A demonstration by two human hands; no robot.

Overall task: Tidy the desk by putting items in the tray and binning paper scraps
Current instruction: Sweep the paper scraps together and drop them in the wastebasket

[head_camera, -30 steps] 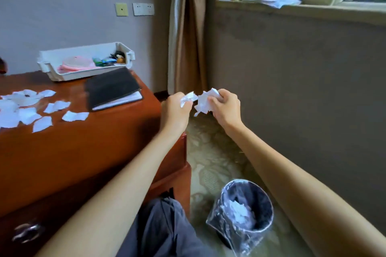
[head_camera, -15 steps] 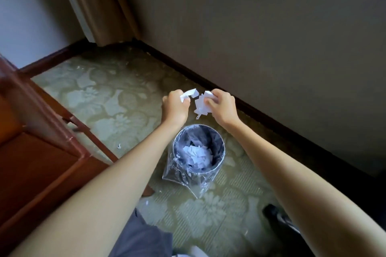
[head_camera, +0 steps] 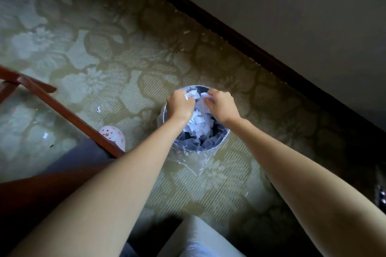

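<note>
A small round bin [head_camera: 205, 148] lined with a clear plastic bag stands on the carpet, with white paper scraps [head_camera: 199, 124] piled inside. My left hand [head_camera: 181, 105] and my right hand [head_camera: 221, 104] are both directly over the bin's mouth. Each fist is closed around white paper scraps, which poke out between the fingers at the far side. The desk top and the tray are out of view.
A red-brown wooden desk edge [head_camera: 62, 108] runs diagonally at the left, above my pink slipper [head_camera: 112, 135]. Stray scraps [head_camera: 98, 109] lie on the patterned carpet. A dark skirting board [head_camera: 250, 48] and the wall lie beyond the bin.
My view tipped from the desk down to the floor. Both hands came down with the scraps from above the bin to right over its mouth.
</note>
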